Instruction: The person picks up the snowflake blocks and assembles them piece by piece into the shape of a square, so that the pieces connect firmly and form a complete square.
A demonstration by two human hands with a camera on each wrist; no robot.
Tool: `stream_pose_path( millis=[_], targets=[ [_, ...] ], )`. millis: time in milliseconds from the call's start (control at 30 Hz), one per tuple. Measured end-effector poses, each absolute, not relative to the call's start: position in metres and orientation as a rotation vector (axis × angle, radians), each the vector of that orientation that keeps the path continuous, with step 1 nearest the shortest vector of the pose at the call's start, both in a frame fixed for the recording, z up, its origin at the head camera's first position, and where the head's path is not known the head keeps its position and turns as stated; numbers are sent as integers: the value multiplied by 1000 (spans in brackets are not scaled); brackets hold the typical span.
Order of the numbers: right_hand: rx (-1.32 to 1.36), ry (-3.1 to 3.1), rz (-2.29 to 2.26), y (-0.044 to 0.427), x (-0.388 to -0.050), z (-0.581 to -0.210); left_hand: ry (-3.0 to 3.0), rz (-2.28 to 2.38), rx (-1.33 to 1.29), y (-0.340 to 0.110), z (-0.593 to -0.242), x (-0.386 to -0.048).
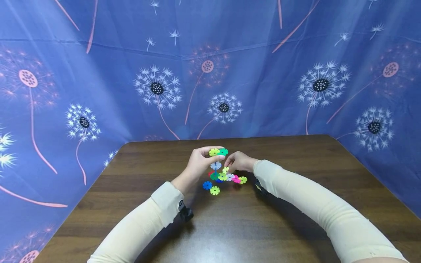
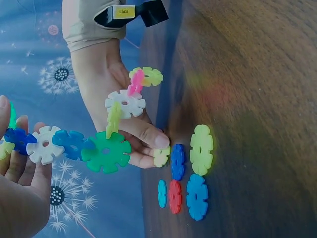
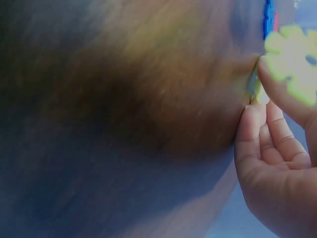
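While the left hand point(image 1: 197, 163) grips the upper end of a chain of notched plastic discs point(image 1: 215, 166) beside its yellow-green and green pieces, the right hand point(image 1: 242, 162) pinches a small yellow-green disc point(image 2: 161, 156) between thumb and fingertips, close to the worktop point(image 1: 223, 233); whether that disc touches the surface I cannot tell. The chain hangs from the left hand through a white disc point(image 2: 44, 145), a blue one and a large green disc point(image 2: 106, 152), then bends off through yellow-green, white point(image 2: 125, 103) and pink pieces to a yellow-green end disc point(image 2: 148, 76). Near the right hand, five loose discs lie flat on the worktop: a dark blue disc point(image 2: 178, 162), a larger yellow-green disc point(image 2: 202, 149), a cyan disc point(image 2: 162, 193), a red disc point(image 2: 175, 197) and a bright blue disc point(image 2: 197, 197). Behind the worktop hangs a blue cloth point(image 1: 263, 91) printed with dandelions, and pale sleeves point(image 1: 296, 193) cover both arms.
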State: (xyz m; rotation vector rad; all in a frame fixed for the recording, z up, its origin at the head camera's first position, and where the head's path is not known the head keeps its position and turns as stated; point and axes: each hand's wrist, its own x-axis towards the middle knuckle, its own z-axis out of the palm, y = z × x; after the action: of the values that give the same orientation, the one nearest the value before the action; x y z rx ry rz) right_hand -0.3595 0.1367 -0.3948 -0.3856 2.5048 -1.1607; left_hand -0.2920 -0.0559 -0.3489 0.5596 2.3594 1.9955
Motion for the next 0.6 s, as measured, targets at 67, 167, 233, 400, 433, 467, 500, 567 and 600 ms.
stream_pose_path(
  millis=[67, 167, 233, 400, 433, 467, 500, 567, 600],
  targets=[
    [-346, 2464, -1213, 139, -361, -397, 2351, 1991, 548, -56, -350, -292],
    [-316, 2387, -1287, 144, -363, -398, 2362, 1987, 544, -56, -350, -292],
    [-272, 2333, -1332, 146, -365, -398, 2372, 1990, 546, -55, -350, -292],
    [-201, 2247, -1368, 150, -363, -391, 2374, 1998, 540, -55, -350, -293],
    [-187, 2232, -1377, 151, -362, -388, 2371, 1998, 537, -55, -350, -292],
    [-180, 2218, -1385, 152, -361, -386, 2369, 1997, 533, -55, -351, -292],
    [-176, 2206, -1396, 154, -360, -383, 2366, 1995, 527, -54, -351, -292],
    [-165, 2184, -1422, 156, -358, -378, 2365, 1991, 519, -54, -352, -292],
    [-169, 2181, -1432, 157, -357, -375, 2367, 1991, 519, -54, -353, -292]
  ],
)
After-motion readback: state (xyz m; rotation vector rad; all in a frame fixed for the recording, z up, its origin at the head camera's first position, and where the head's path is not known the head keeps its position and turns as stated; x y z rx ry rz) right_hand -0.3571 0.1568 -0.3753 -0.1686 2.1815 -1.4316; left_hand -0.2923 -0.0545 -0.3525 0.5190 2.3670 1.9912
